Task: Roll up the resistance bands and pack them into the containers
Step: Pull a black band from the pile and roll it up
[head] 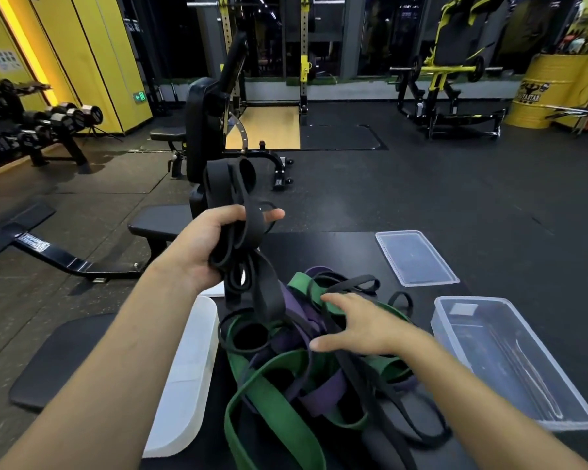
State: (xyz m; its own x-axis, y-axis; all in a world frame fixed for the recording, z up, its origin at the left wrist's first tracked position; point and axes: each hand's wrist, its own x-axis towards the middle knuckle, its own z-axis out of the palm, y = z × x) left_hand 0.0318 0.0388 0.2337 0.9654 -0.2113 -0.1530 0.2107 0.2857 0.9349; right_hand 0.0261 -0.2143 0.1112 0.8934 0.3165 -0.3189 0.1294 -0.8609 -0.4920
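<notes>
Wide black band (243,212) bunched in L hand (197,247), fingers clamped round it, raised over tangled pile (299,361) of green, purple, black bands mid-table (336,247). R hand (360,329) spread on pile. 1 clear container (510,361) at right edge, 1 clear lid (416,257) beyond it.

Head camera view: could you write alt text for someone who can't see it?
A person's left hand lifts a bunch of wide black resistance bands above a tangled pile of green, purple and black bands on a black table, while the open right hand reaches into the pile. An empty clear container sits to the right, in a gym.
</notes>
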